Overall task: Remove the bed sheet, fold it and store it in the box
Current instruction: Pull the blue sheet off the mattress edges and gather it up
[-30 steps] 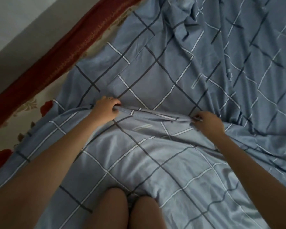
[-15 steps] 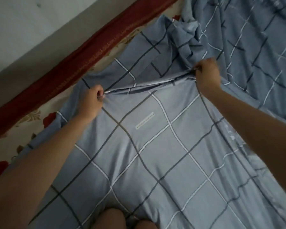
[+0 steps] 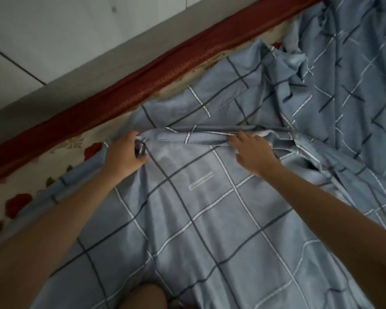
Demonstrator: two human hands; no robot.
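As the fold is being squared, the left hand (image 3: 125, 156) is clenching a bunched corner of the blue checked bed sheet (image 3: 187, 219) beside the red bed rail (image 3: 165, 70), apparently to pull that edge straight. The right hand (image 3: 254, 156) is lying on the edge farther from the rail; pinching or pressing, I cannot tell.

My left grip (image 3: 125, 156) is clutching the folded edge of the bed sheet (image 3: 187, 219); my right grip (image 3: 253, 153) is touching that edge.

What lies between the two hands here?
In the head view, only the bed sheet: its bunched folded edge runs from the left hand to the right hand.
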